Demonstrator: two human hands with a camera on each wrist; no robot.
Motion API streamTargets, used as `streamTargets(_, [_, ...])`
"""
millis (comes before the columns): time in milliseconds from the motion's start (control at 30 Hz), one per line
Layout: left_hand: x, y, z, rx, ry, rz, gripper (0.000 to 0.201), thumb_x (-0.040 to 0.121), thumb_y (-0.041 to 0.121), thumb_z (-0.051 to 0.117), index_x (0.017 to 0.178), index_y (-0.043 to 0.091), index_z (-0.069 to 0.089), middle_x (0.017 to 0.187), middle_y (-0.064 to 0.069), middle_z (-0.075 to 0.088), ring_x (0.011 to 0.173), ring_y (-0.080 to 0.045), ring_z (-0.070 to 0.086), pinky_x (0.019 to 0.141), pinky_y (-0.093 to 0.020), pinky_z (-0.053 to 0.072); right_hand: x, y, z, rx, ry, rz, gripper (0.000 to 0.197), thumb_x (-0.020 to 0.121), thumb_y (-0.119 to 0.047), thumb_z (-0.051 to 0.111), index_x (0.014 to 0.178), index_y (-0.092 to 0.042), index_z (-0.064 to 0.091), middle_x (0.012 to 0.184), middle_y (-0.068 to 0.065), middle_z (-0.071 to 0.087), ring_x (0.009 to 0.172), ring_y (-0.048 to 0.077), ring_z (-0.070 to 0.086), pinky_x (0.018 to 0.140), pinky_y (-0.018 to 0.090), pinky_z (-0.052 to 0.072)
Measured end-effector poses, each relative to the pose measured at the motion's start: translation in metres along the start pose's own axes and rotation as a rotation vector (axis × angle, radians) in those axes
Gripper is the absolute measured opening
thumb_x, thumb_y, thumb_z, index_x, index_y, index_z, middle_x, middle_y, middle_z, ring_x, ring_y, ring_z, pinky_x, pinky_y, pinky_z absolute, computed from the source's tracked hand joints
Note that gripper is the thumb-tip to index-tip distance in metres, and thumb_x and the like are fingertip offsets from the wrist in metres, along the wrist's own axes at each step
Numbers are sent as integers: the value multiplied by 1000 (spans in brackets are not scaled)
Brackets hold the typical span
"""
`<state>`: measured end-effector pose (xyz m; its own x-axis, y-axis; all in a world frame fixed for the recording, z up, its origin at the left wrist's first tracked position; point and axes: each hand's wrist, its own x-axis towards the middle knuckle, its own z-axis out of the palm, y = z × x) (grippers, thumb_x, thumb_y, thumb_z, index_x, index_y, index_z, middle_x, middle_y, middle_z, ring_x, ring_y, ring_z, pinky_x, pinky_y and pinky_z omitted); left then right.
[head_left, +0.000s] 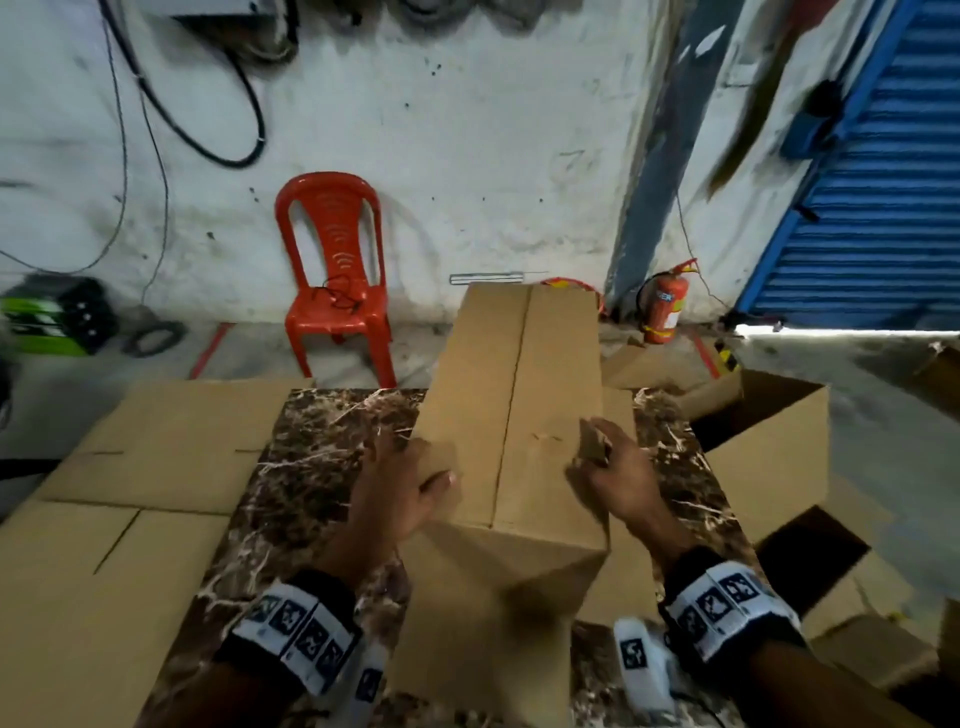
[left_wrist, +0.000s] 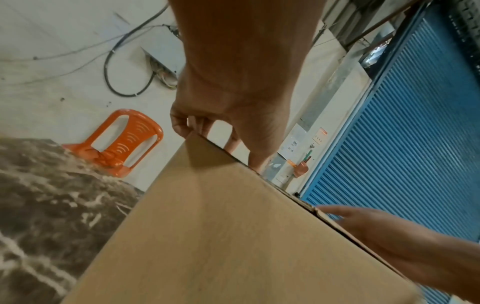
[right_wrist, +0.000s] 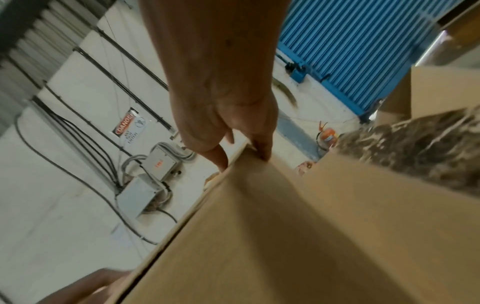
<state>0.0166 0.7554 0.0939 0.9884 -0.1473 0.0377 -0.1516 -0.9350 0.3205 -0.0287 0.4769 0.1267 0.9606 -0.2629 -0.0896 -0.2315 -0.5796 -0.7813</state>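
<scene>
A tall brown cardboard box (head_left: 519, 415) with closed top flaps stands tilted on the marble-patterned table (head_left: 322, 467), and both my hands are on it. My left hand (head_left: 415, 467) holds its left top edge, thumb on top. In the left wrist view, the fingers (left_wrist: 182, 125) curl over that edge of the box (left_wrist: 221, 236). My right hand (head_left: 597, 449) pinches the right top edge, where a bit of cardboard sticks up. In the right wrist view, a fingertip (right_wrist: 262, 150) presses into the box (right_wrist: 311, 236) at that edge.
Flattened cardboard sheets (head_left: 156, 467) cover the table's left side. Open cardboard boxes (head_left: 769, 457) are piled to the right. Behind the table are a red plastic chair (head_left: 337, 270), a fire extinguisher (head_left: 662, 306), a white wall with cables and a blue roller shutter (head_left: 883, 208).
</scene>
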Motion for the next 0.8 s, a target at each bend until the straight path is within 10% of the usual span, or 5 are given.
streamTargets(200, [-36, 58, 28, 30, 155, -61, 55, 90, 34, 58, 130, -1, 49, 129, -26, 46, 118, -42, 49, 95, -48, 49, 26, 19, -4, -241, -32, -199, 35, 88, -28, 56, 119, -16, 66, 123, 12, 60, 112, 33, 59, 96, 33, 44])
streamTargets(400, [-29, 61, 36, -124, 184, 59, 45, 88, 24, 41, 123, -3, 52, 125, -23, 54, 117, -40, 54, 99, -49, 48, -13, -12, 27, -550, -183, 15, 102, 80, -86, 32, 155, -20, 11, 164, 15, -4, 148, 43, 0, 110, 71, 9])
streamTargets(533, [-33, 57, 38, -192, 226, 62, 53, 87, 29, 34, 123, -4, 55, 125, -23, 57, 111, -40, 59, 93, -46, 53, -17, -22, 29, -588, -198, 81, 119, 74, -86, 43, 156, -13, -2, 162, 21, -13, 148, 45, -10, 107, 76, 1])
streamTargets(667, [-31, 59, 41, -152, 253, 120, 55, 90, 41, 38, 124, 2, 56, 125, -18, 57, 112, -35, 58, 95, -45, 51, -11, -35, 16, -424, -231, 135, 108, 72, -81, 52, 152, -13, 25, 161, 18, 15, 145, 46, 16, 108, 71, 20])
streamTargets(800, [-26, 72, 38, -21, 240, 90, 72, 87, 68, 34, 127, 12, 55, 125, -14, 58, 115, -32, 53, 100, -43, 44, -5, -49, -32, -145, -60, -39, 46, 86, -53, 56, 111, -15, 63, 115, 10, 67, 98, 29, 59, 74, 30, 41])
